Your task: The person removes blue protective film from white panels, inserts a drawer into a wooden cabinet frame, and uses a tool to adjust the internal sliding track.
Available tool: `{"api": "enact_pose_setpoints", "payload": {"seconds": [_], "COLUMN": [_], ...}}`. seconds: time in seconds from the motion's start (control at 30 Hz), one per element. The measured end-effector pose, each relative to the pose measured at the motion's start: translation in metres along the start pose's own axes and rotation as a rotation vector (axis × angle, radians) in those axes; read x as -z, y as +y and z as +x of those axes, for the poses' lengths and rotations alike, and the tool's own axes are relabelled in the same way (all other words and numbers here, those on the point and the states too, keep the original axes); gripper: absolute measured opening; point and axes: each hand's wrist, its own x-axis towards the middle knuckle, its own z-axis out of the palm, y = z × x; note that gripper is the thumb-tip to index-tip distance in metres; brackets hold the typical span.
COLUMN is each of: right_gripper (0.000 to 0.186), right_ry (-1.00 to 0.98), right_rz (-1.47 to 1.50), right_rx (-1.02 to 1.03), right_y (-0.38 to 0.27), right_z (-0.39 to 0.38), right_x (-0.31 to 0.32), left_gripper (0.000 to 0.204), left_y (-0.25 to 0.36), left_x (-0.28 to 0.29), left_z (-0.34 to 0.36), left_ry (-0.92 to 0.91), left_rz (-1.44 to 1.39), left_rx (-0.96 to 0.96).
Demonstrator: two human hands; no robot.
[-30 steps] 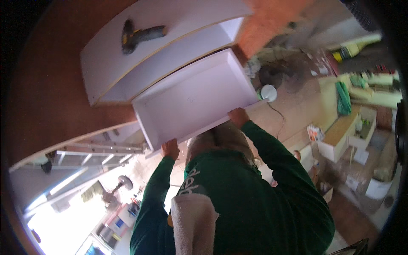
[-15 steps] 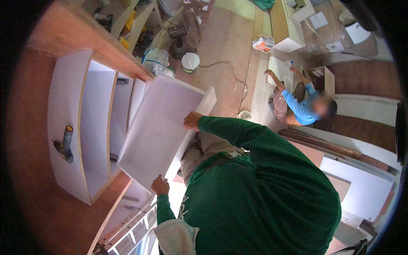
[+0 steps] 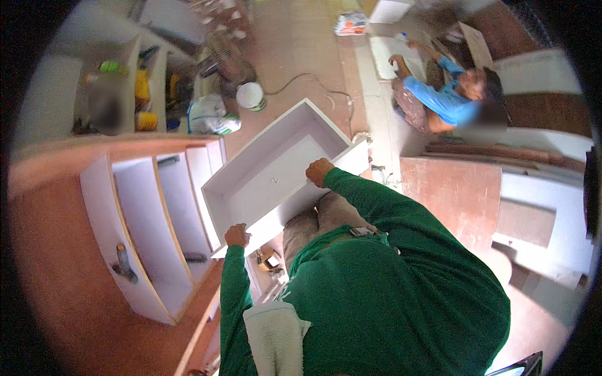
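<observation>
A white drawer box (image 3: 266, 182), open side up with a small mark on its inner bottom, hangs tilted before my body. My left hand (image 3: 237, 235) is closed on its near edge towards the left corner. Further right, my right hand (image 3: 320, 172) grips the same near side, by the front panel (image 3: 348, 161) that sticks out past the box. The fingertips of both hands are partly hidden. Close to the drawer's left end is a white cabinet (image 3: 100, 194) with several open compartments. A dark tool (image 3: 124, 266) of unclear kind rests against its outer panel.
A person in blue (image 3: 439, 94) crouches at the far right beside a white board (image 3: 385, 56). Beyond the drawer are a white bucket (image 3: 251, 96), a plastic sack (image 3: 212, 116), a fan (image 3: 226, 62) and a cable (image 3: 307, 75). Stacked boards (image 3: 539, 188) lie at right.
The drawer has swung round to the right, away from the cabinet, with both hands still on it. My view has turned as well. The person in blue stays crouched.
</observation>
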Motion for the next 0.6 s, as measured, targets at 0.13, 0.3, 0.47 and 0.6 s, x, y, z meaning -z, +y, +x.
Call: {"api": "enact_pose_setpoints", "payload": {"seconds": [0.13,0.3,0.47,0.6], "right_gripper": [0.010,0.008,0.006,0.007], "right_ry": [0.086,0.207,0.297,0.462], "right_rz": [0.150,0.249,0.353,0.408], "right_rx": [-0.177,-0.442,-0.738,-0.927], "right_y": [0.016,0.019,-0.029,-0.062], "right_z": [-0.047,-0.104,-0.143,-0.165], "right_x": [-0.006,-0.073,-0.066,-0.098], "left_gripper": [0.051,0.053,0.065,0.065], "left_y": [0.022,0.067,0.079,0.128], "left_x": [0.054,0.096,0.152,0.196], "left_z": [0.054,0.095,0.139,0.153], "left_ry": [-0.053,-0.099,-0.148,-0.115], "left_rz": [0.096,0.279,0.432,0.614], "left_rx": [-0.137,-0.363,-0.598,-0.718]}}
